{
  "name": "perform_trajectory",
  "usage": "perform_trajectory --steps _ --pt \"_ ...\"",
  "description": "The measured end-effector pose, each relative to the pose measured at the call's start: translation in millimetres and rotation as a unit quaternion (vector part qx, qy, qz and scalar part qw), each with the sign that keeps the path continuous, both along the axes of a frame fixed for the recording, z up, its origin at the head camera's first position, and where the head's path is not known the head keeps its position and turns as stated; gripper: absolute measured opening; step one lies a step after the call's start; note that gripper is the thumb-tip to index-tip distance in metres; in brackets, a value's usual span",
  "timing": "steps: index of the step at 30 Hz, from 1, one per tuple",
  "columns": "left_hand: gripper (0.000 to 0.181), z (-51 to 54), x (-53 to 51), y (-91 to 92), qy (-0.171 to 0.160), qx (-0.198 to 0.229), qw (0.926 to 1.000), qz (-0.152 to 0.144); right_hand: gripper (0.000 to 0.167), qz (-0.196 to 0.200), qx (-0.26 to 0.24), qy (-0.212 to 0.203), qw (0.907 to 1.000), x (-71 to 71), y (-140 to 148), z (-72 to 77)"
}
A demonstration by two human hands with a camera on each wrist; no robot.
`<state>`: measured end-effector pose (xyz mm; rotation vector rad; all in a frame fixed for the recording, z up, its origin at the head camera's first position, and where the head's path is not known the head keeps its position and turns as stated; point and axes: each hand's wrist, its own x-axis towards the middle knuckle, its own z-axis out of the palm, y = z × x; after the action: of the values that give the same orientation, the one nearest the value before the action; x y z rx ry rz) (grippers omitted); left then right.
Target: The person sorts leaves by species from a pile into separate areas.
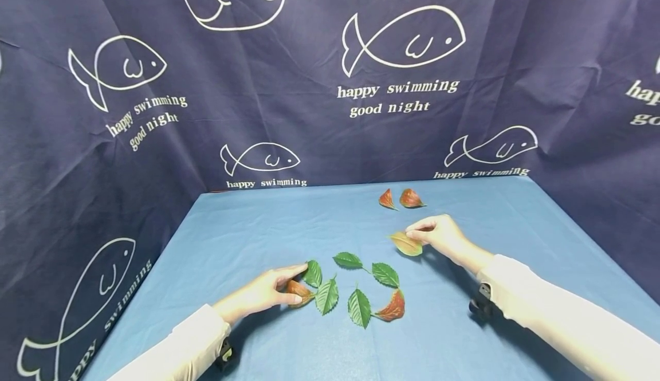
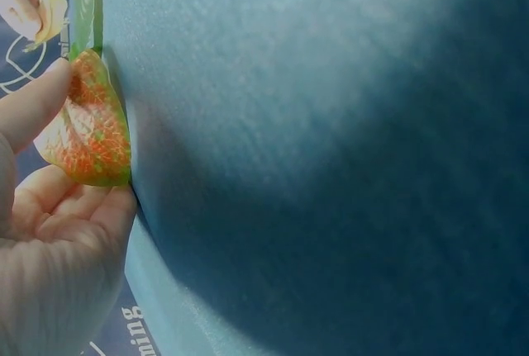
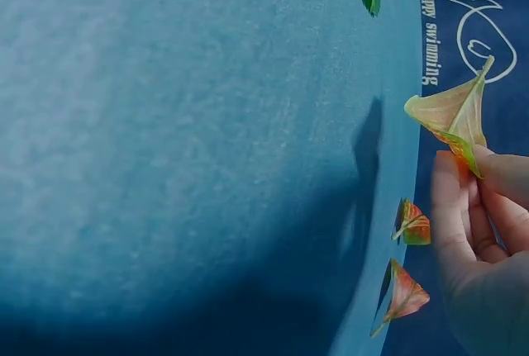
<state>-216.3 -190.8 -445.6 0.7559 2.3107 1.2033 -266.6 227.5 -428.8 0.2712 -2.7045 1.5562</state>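
My left hand holds an orange-brown leaf low at the cloth, thumb on one side and fingers on the other. In the left wrist view this leaf shows red and green mottling. Its tip meets two green leaves, one upper and one lower. Farther right, my right hand pinches a yellow leaf by its edge, above the cloth. The right wrist view shows the yellow leaf curved, its stem pointing away from the fingers.
More green leaves, at the back, right and front, curve round with a red leaf. Two reddish leaves, a narrow one and a wider one, lie near the back edge of the blue tablecloth. A dark fish-print curtain hangs behind.
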Motion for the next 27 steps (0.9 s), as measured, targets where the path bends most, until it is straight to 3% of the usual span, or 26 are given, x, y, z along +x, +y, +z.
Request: perform_trajectory --steps 18,27 --pt "0.071 -1.9 -2.4 -0.7 0.013 -0.013 0.9998 -0.008 0.027 -0.018 -0.004 0.008 0.9998 -24.2 -16.0 7.1" --pt "0.071 -1.6 -1.3 0.7 -0.001 0.001 1.0 -0.004 0.025 -0.039 -0.005 0.004 0.9992 -41.2 -20.9 10.6"
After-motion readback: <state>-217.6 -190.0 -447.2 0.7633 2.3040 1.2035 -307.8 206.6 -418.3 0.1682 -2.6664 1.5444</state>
